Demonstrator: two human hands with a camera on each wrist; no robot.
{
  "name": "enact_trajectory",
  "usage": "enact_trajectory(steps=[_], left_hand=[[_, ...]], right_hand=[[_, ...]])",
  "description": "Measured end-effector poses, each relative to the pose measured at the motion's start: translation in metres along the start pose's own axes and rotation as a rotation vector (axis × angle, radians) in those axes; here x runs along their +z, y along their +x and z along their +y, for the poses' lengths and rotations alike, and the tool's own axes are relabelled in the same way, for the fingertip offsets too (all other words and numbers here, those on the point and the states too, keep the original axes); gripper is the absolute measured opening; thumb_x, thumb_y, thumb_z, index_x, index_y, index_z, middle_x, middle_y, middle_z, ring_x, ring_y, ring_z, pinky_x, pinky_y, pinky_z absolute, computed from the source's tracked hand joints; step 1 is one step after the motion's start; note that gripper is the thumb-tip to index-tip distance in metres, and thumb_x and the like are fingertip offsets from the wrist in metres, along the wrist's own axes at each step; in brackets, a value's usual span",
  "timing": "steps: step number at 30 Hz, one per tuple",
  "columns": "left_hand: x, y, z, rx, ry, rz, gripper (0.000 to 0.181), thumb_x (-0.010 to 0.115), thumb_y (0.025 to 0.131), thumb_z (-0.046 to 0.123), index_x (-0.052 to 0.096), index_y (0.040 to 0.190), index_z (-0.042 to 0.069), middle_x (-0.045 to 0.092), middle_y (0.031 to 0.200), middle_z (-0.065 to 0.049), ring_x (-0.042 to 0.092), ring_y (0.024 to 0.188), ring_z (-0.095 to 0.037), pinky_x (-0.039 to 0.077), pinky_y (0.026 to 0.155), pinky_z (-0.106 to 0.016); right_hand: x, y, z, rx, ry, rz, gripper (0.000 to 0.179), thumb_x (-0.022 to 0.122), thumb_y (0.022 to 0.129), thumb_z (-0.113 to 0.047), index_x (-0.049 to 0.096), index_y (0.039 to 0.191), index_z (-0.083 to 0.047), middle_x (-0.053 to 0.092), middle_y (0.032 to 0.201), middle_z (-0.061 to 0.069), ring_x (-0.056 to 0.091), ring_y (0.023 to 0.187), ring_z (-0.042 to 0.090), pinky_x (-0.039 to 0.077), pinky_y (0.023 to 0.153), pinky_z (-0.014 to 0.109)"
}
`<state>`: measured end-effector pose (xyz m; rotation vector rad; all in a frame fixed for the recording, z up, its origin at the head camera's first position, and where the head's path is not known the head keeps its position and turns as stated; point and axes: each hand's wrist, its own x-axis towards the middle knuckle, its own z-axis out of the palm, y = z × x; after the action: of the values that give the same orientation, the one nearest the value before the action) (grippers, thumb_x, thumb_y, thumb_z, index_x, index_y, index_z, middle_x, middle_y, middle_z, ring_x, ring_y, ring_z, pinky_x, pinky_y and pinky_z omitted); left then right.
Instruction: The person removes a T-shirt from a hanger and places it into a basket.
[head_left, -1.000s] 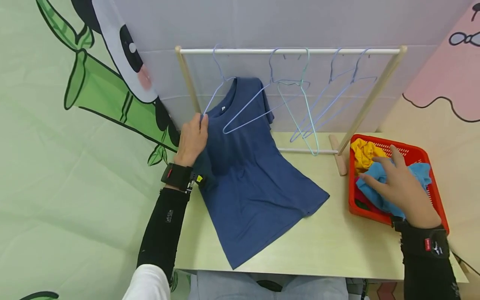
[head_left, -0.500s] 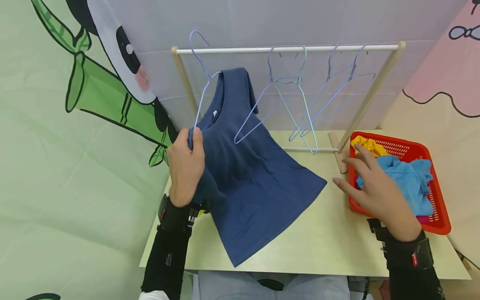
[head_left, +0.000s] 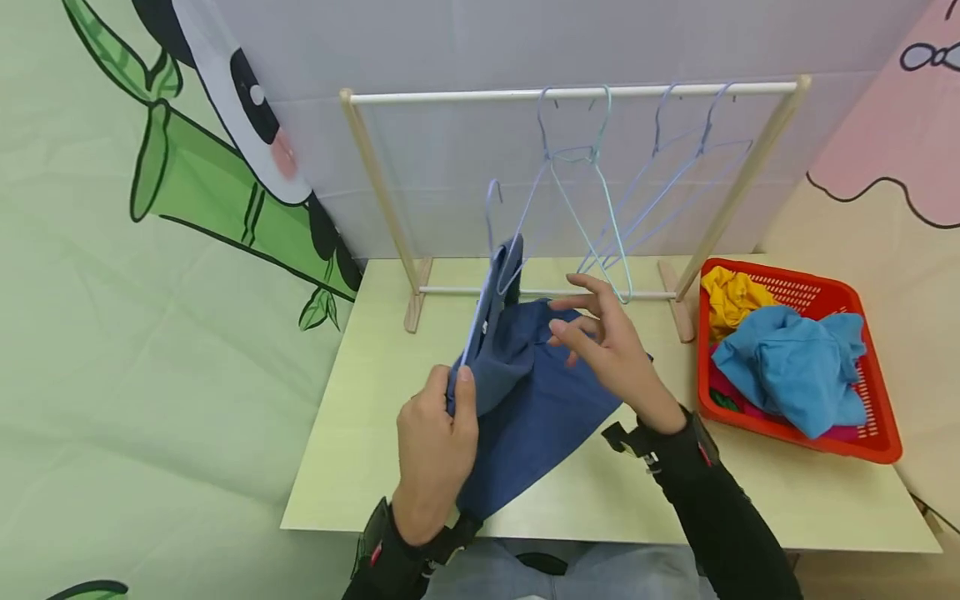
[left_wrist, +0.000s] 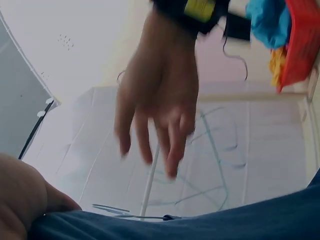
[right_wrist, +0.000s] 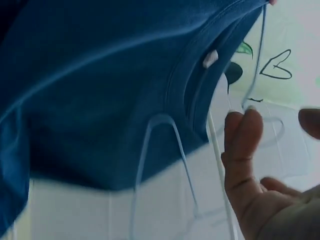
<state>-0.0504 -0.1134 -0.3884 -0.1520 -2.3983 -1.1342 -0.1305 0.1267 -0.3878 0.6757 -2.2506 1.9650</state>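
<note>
A navy T-shirt (head_left: 540, 417) hangs in folds over the table, its neckline turned toward the rack and a small white label showing at the collar in the right wrist view. Inside its neck is a pale lilac hanger (head_left: 474, 325), hook upward and off the rod. My left hand (head_left: 435, 450) pinches the shirt's shoulder together with the hanger's end, between thumb and fingers. My right hand (head_left: 615, 354) is over the shirt's right side, fingers loosely bent, holding nothing. In the right wrist view, the fingers (right_wrist: 240, 170) are apart from the cloth (right_wrist: 100, 110).
A drying rack with a white rod (head_left: 450, 97) stands at the table's back. Several wire hangers hang on it, including a mint one (head_left: 611, 208). One lilac hanger overlaps the shirt's collar. At right, a red basket (head_left: 885, 417) holds blue, yellow and other garments.
The lilac hanger with the shirt has come off the rod, and my left hand has brought it down, right and nearer. My right hand has moved left from above the basket to beside the shirt.
</note>
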Motion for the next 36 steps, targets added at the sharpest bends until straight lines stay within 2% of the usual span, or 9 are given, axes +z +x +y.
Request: enact_trajectory(steps=[5, 11, 16, 23, 26, 29, 31, 33, 36], left_hand=[[0.016, -0.026, 0.015, 0.029, -0.064, -0.118, 0.022, 0.06, 0.109, 0.015, 0.058, 0.088, 0.006, 0.039, 0.065, 0.008, 0.036, 0.051, -0.002, 0.031, 0.045, -0.021], [0.024, -0.04, 0.023, 0.093, -0.101, -0.266, 0.032, 0.06, 0.11, 0.019, 0.052, 0.08, 0.013, 0.035, 0.064, 0.011, 0.031, 0.051, 0.002, 0.026, 0.046, -0.018], [0.02, -0.044, 0.022, 0.253, -0.108, -0.38, 0.041, 0.061, 0.111, 0.024, 0.045, 0.073, 0.017, 0.03, 0.061, 0.011, 0.025, 0.05, 0.003, 0.022, 0.046, -0.017], [0.016, -0.039, 0.015, 0.487, -0.167, -0.511, 0.042, 0.063, 0.11, 0.022, 0.043, 0.073, 0.018, 0.029, 0.061, 0.01, 0.023, 0.052, 0.004, 0.019, 0.049, -0.013], [0.019, -0.041, 0.012, 0.573, -0.175, -0.604, 0.041, 0.065, 0.108, 0.021, 0.044, 0.073, 0.019, 0.029, 0.061, 0.01, 0.024, 0.052, 0.004, 0.02, 0.05, -0.013], [0.024, -0.045, 0.01, 0.618, -0.172, -0.72, 0.041, 0.064, 0.108, 0.02, 0.043, 0.073, 0.019, 0.029, 0.061, 0.01, 0.024, 0.051, 0.004, 0.021, 0.049, -0.013], [0.029, -0.045, 0.005, 0.605, -0.156, -0.793, 0.04, 0.063, 0.109, 0.021, 0.043, 0.074, 0.02, 0.028, 0.062, 0.011, 0.023, 0.051, 0.003, 0.02, 0.049, -0.015], [0.033, -0.042, -0.001, 0.552, -0.12, -0.838, 0.04, 0.062, 0.109, 0.021, 0.043, 0.074, 0.021, 0.028, 0.062, 0.012, 0.023, 0.05, 0.001, 0.02, 0.049, -0.016], [0.041, -0.031, -0.013, 0.427, -0.026, -0.809, 0.041, 0.064, 0.108, 0.023, 0.043, 0.073, 0.022, 0.028, 0.06, 0.012, 0.027, 0.048, 0.0, 0.021, 0.047, -0.019]], right_hand=[[0.021, 0.026, 0.0, 0.124, 0.205, -0.003, 0.058, 0.055, 0.113, -0.02, 0.032, 0.164, -0.009, 0.063, 0.13, 0.024, 0.07, 0.084, 0.023, 0.056, 0.065, 0.03], [0.024, 0.033, -0.002, 0.063, 0.218, 0.079, 0.029, 0.049, 0.115, -0.011, 0.061, 0.13, 0.01, 0.065, 0.095, 0.012, 0.057, 0.066, 0.014, 0.046, 0.056, 0.025], [0.014, 0.036, -0.006, 0.028, 0.181, 0.097, 0.027, 0.049, 0.115, -0.012, 0.068, 0.119, 0.007, 0.063, 0.087, 0.009, 0.056, 0.064, 0.014, 0.045, 0.053, 0.024], [0.004, 0.039, -0.01, -0.027, 0.213, 0.208, 0.023, 0.052, 0.113, -0.008, 0.073, 0.11, 0.002, 0.06, 0.076, 0.006, 0.054, 0.053, 0.015, 0.043, 0.046, 0.022], [0.001, 0.042, -0.012, -0.033, 0.267, 0.268, 0.021, 0.054, 0.112, -0.007, 0.073, 0.11, 0.001, 0.056, 0.07, 0.004, 0.049, 0.048, 0.013, 0.04, 0.043, 0.02], [-0.004, 0.043, -0.015, -0.005, 0.34, 0.314, 0.022, 0.057, 0.112, -0.012, 0.071, 0.114, 0.005, 0.051, 0.068, 0.003, 0.043, 0.049, 0.01, 0.037, 0.043, 0.018], [-0.007, 0.041, -0.019, 0.015, 0.369, 0.319, 0.024, 0.058, 0.111, -0.014, 0.071, 0.116, 0.006, 0.049, 0.068, 0.003, 0.04, 0.051, 0.011, 0.038, 0.043, 0.018], [-0.01, 0.038, -0.022, 0.025, 0.36, 0.299, 0.027, 0.059, 0.111, -0.015, 0.069, 0.117, 0.009, 0.047, 0.069, 0.003, 0.039, 0.052, 0.013, 0.037, 0.043, 0.018], [-0.011, 0.032, -0.025, 0.036, 0.302, 0.259, 0.028, 0.058, 0.111, -0.014, 0.069, 0.118, 0.012, 0.047, 0.069, 0.004, 0.039, 0.052, 0.015, 0.038, 0.043, 0.02]])
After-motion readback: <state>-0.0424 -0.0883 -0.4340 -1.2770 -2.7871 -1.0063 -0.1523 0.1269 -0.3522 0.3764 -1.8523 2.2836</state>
